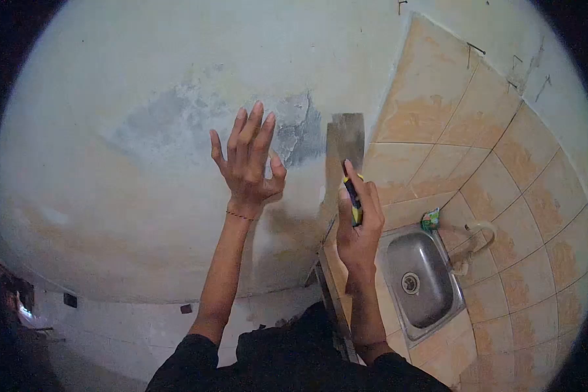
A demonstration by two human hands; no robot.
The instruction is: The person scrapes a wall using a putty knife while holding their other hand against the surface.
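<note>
Toward eleven o'clock of centre, a patch of bare grey plaster [173,124] breaks through the chalky, pale wall [137,209], its surface mottled and crumbly, with a ragged, cracked ridge on its three-o'clock side. Over the lower part of that patch, the left hand [248,160] is spread flat and free of any object, back outward, fingers fanned toward twelve, thumb toward two; whether its palm presses the plaster cannot be told. A thin braided cord [240,215] circles its wrist. At four o'clock, the right hand [360,222] grips the black-and-yellow handle of a scraper [351,147], one finger laid along it; the flat, rectangular grey blade points to twelve, just beside the patch's three-o'clock edge. Glossy tiles [431,108], marbled beige and orange, fan out at two o'clock under bent metal nails [477,48]. A brushed-steel sink [398,243] with rounded corners and a circular drain [410,283] sits at four, a crumpled green packet [430,220] on its twelve-o'clock rim, beside a pale curved tap [487,235].
</note>
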